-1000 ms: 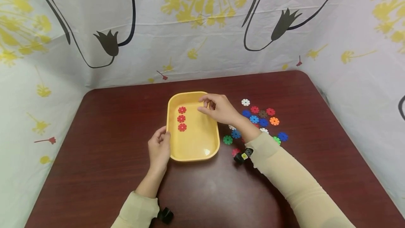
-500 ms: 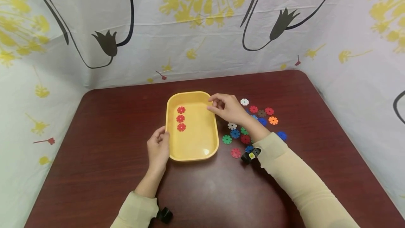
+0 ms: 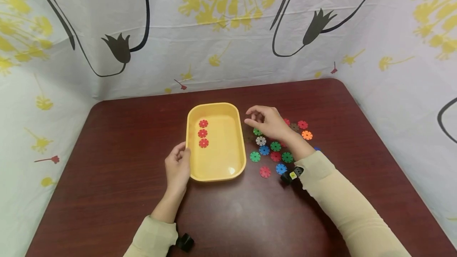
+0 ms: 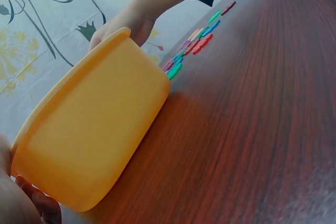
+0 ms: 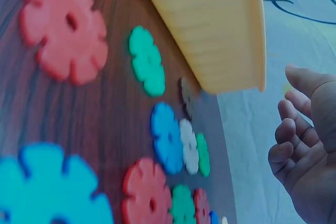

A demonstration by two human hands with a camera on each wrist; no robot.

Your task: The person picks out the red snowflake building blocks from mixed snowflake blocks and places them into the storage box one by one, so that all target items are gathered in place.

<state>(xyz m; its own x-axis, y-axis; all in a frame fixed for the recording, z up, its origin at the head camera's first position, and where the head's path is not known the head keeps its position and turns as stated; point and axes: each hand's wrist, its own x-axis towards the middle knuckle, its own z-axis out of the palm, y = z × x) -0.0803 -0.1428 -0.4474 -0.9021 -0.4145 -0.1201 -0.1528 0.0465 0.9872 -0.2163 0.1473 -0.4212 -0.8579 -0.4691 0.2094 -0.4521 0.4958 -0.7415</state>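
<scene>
A yellow plastic tray [image 3: 221,162] lies on the table with three red flower-shaped discs [image 3: 202,133] lined up along its left side. My left hand [image 3: 177,167] grips the tray's left edge, thumb at the rim. In the left wrist view the fingers [image 4: 44,205] curl beneath the rim against the tray's outer wall [image 4: 100,119]. Just right of the tray, my right hand [image 3: 268,123] hovers above the table, its fingers loosely curled. The right wrist view shows nothing held in that hand [image 5: 310,145]. Beneath it, part of the disc pile is hidden.
Several loose discs spread right of the tray, among them a green one [image 3: 255,156], a white one [image 3: 261,140], a blue one [image 3: 281,168] and an orange one [image 3: 307,135]. Patterned white cloth [image 3: 214,78] encloses the dark red table [image 3: 125,150] behind and at the sides.
My right hand has moved right, from over the tray to beside it above the loose discs. The left hand keeps its grip, and the three red discs stay in place.
</scene>
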